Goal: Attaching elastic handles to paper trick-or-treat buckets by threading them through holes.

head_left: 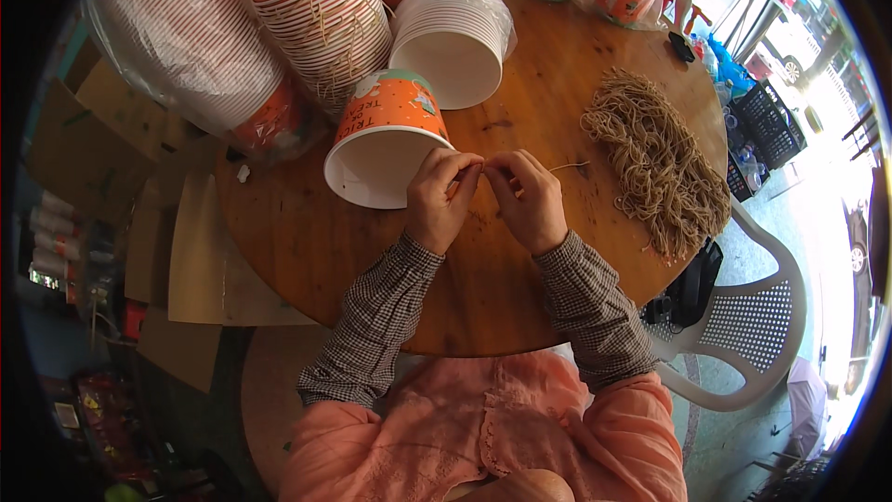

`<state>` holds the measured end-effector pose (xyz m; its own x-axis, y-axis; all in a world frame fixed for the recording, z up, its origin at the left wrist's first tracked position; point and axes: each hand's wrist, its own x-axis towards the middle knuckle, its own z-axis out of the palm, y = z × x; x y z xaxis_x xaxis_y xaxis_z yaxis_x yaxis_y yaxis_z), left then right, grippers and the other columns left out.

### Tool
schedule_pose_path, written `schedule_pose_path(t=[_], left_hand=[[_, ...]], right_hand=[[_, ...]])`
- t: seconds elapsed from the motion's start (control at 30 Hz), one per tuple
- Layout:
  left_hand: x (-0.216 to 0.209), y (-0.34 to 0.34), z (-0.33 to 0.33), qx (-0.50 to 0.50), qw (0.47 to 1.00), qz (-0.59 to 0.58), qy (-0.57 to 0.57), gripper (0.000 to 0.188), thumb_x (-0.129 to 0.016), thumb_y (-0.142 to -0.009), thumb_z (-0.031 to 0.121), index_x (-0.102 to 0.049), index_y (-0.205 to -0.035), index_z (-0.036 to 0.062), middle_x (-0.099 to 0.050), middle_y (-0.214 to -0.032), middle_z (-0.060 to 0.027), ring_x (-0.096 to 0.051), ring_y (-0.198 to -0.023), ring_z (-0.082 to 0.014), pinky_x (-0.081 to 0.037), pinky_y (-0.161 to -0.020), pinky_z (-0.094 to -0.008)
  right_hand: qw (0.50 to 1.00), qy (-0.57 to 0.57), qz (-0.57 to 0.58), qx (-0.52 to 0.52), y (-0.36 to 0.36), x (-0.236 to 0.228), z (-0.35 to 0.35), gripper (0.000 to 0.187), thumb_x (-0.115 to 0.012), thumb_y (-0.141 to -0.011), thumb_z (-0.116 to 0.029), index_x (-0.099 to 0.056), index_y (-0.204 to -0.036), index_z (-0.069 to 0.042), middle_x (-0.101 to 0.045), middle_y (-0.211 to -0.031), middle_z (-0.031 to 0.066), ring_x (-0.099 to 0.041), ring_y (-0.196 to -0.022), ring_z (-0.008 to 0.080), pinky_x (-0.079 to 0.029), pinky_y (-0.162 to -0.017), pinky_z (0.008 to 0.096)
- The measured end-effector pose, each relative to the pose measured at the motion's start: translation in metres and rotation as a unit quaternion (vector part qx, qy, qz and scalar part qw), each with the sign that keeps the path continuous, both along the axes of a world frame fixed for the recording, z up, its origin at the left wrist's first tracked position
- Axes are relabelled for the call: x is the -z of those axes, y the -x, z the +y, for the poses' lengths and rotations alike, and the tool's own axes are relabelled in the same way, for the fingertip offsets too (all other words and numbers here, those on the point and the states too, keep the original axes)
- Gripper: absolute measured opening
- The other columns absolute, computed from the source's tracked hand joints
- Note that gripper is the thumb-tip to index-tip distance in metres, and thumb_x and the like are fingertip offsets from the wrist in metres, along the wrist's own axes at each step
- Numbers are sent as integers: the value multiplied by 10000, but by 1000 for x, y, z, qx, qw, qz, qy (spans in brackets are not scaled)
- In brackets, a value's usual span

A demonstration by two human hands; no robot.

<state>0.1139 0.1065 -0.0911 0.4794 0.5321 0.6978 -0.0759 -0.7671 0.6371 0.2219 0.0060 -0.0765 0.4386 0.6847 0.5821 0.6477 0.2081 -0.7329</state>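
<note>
Left hand (439, 193), right hand (530, 197) pinched together on cord (569, 166), mid-table (488, 297). Bucket (400, 102) just beside left hand, no cord visible on it. Stack (297, 33) toward far-left edge seemingly corded; heap (655, 163) remains, right edge.

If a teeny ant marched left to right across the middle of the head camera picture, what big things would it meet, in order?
Plastic-wrapped stack of tubs → tipped orange tub → left hand → right hand → pile of tan cord → black crate.
</note>
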Motion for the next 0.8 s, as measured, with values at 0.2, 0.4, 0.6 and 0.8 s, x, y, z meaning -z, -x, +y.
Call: schedule_pose_path(t=[0.2, 0.4, 0.6, 0.8], left_hand=[[-7, 4, -2, 18, 1000, 3, 16, 88, -630, -840, -29, -626, -920, 7, -586, -868, -79, -615, -756, -187, -515, -656, -285], [2, 7, 8, 198, 954, -12, 224, 48, -572, -888, -17, -576, -935, -7, -539, -961, -49, -573, -835, -125, -496, -729, -246], [-8, 11, 10, 309, 882, 9, 355, 56, -627, -881, -4, -588, -920, 4, -543, -977, -18, -562, -857, -87, -495, -776, -234], [-6, 12, 9, 265, 889, -3, 373, 110, -675, -868, 25, -615, -950, -18, -608, -964, -20, -601, -870, -89, -510, -795, -218]], right_hand=[[1000, -2, 6, -3, 0, -2, 0, 58, -603, -888, -70, -599, -915, -19, -604, -843, 111, -624, -689, 258, -512, -587, 323], [1000, 14, 6, -27, -1, 2, 1, 58, -575, -881, -19, -577, -939, -22, -600, -870, 129, -617, -755, 291, -499, -634, 354], [963, 60, 239, -109, -5, 2, 1, 51, -558, -921, -42, -570, -953, -4, -610, -796, 52, -597, -678, 125, -489, -592, 254], [914, 60, 357, -182, -10, 2, 1, 74, -564, -941, -75, -577, -958, -5, -604, -760, 0, -569, -651, 56, -476, -574, 201]])
